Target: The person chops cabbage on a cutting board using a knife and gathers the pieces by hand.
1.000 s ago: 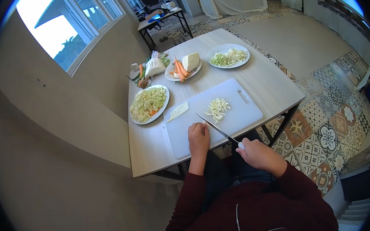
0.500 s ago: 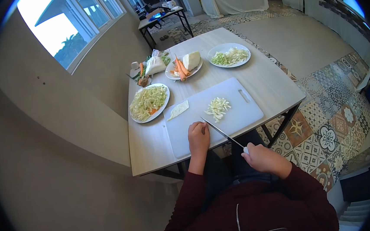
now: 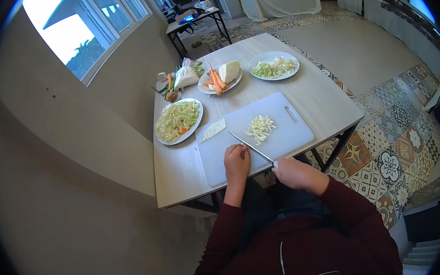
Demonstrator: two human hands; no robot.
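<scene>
My right hand (image 3: 296, 174) is closed around the pale handle of a kitchen knife (image 3: 252, 148). Its blade points up and left over the white cutting board (image 3: 281, 127), passing close by the fingers of my left hand (image 3: 237, 163). Those fingers are curled down at the board's near side, and whatever lies under them is hidden. Just beyond the blade is a small pile of pale cut cabbage strips (image 3: 260, 128). A flat, pale cabbage piece (image 3: 212, 130) lies by itself toward the board's left edge.
Left of the board, an oval plate (image 3: 198, 119) carries shredded cabbage with some orange bits. Behind stand a plate (image 3: 236, 86) with carrots (image 3: 216, 81) and a cabbage chunk (image 3: 230, 71), and another plate (image 3: 296, 69) of shredded cabbage. A white bag (image 3: 186, 77) sits among vegetables near the wall.
My right hand has moved left and slightly away from me, carrying the knife, so its tip now reaches farther past my left hand. My left hand stays nearly in place.
</scene>
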